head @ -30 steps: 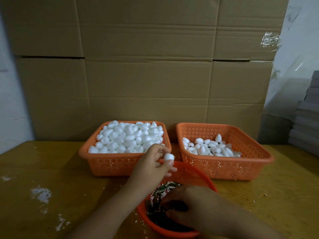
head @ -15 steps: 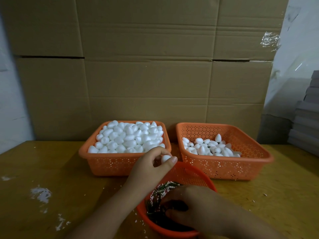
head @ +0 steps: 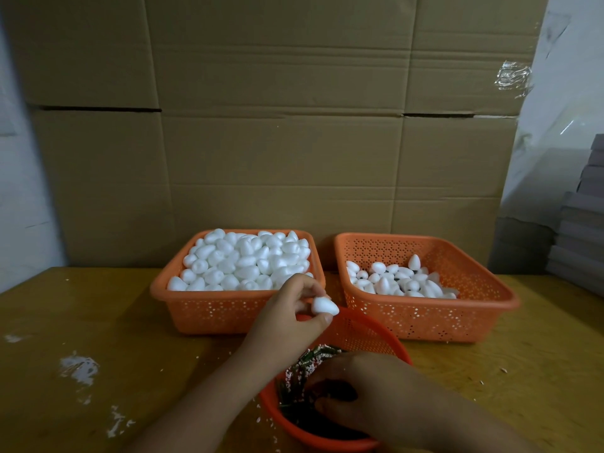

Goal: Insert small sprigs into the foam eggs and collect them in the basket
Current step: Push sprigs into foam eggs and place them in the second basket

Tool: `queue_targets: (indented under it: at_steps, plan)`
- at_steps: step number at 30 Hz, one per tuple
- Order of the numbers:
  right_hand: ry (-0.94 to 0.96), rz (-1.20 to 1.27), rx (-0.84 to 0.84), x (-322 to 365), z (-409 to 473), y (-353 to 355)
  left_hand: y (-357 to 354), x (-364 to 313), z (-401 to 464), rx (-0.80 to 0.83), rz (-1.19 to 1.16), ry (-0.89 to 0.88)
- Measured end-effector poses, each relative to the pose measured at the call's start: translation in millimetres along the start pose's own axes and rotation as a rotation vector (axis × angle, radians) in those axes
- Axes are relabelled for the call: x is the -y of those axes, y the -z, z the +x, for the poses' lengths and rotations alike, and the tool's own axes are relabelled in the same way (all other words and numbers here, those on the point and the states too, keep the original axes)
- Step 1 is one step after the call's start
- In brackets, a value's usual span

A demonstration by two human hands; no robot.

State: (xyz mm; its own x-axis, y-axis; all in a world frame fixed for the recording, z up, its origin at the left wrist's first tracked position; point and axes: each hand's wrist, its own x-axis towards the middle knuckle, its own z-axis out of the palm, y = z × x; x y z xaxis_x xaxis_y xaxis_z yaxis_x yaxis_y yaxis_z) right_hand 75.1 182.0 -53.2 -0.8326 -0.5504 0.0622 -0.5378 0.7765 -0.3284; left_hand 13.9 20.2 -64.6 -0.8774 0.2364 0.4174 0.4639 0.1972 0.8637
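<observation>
My left hand (head: 287, 317) pinches one white foam egg (head: 324, 305) between thumb and fingertips, just above the far rim of a round orange bowl (head: 369, 331). Dark green sprigs (head: 302, 371) with white and red flecks lie in that bowl. My right hand (head: 366, 390) reaches down into the bowl among the sprigs, fingers curled; whether it has one pinched is hidden. A square orange basket (head: 209, 313) on the left is heaped with plain foam eggs. A second orange basket (head: 457, 317) on the right holds a shallow layer of eggs.
Large cardboard boxes (head: 281, 142) form a wall right behind the baskets. The wooden table (head: 98, 338) carries white foam crumbs at the left and near the bowl. Stacked grey boards (head: 581, 230) stand at the far right.
My left hand has turned the foam egg between its fingers and stayed over the bowl's far rim. My right hand remains in the sprig bowl, barely shifted.
</observation>
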Motion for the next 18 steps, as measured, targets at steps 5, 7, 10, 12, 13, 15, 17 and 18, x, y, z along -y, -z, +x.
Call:
queue_targets:
  at_steps: [5, 7, 10, 12, 13, 15, 17, 18]
  plan:
    - [-0.002, 0.003, 0.005, 1.3, 0.0, 1.0, 0.0, -4.0, -1.2, 0.029, -0.013, -0.005]
    - [-0.003, 0.003, 0.006, 0.8, -0.1, 1.0, -0.1, -4.2, -0.9, 0.052, 0.02, -0.014]
    - [-0.002, -0.004, 0.011, 0.2, -0.1, 1.2, 0.1, -3.8, -0.7, 0.075, 0.02, 0.004]
    - [-0.003, -0.009, 0.013, 0.4, -0.1, 1.3, -0.1, -4.1, -0.8, 0.082, 0.006, 0.01]
    - [-0.004, -0.011, 0.014, 0.7, -0.2, 1.4, -0.3, -4.6, -1.0, 0.081, -0.001, 0.008]
    - [-0.003, -0.01, 0.015, 1.0, -0.4, 1.9, -0.5, -4.7, -1.0, 0.065, 0.007, -0.005]
    - [-0.003, -0.011, 0.019, 1.1, -0.5, 3.0, -0.2, -4.2, -0.7, 0.066, 0.035, -0.009]
    - [-0.006, -0.011, 0.021, 1.2, -0.6, 3.4, -0.2, -3.6, -0.7, 0.069, 0.049, -0.012]
